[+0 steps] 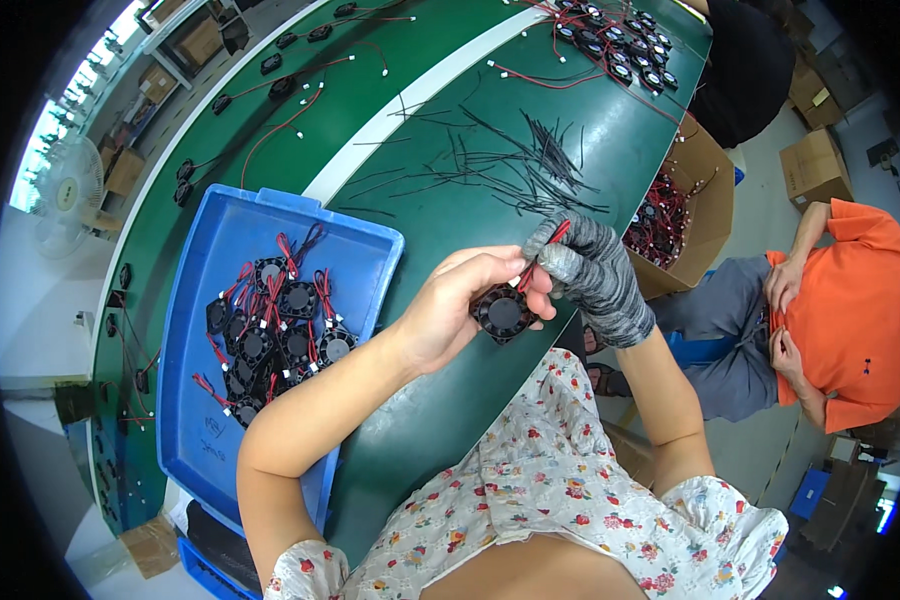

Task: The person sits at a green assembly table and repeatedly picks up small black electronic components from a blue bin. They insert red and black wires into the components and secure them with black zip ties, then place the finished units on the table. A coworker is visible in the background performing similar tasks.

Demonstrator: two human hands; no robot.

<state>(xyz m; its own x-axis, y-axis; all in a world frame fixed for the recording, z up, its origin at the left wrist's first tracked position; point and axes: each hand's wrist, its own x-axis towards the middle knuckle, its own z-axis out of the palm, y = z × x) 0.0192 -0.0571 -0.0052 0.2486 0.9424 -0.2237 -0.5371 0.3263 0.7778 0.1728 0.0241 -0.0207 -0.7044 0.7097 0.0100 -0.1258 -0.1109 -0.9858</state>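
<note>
My bare left hand (455, 305) grips a small black square cooling fan (502, 312) over the green table (440, 410). My right hand (592, 272), in a grey knit glove, pinches the fan's red and black lead wires (545, 250) just above the fan. The two hands touch around the fan. A pile of thin black wire strips (515, 165) lies on the table just beyond my hands.
A blue tray (205, 400) at the left holds several more fans with red leads. More fans (615, 45) lie at the far end. A cardboard box (705, 190) of fans stands right of the table. A person in orange (850, 310) sits at the right.
</note>
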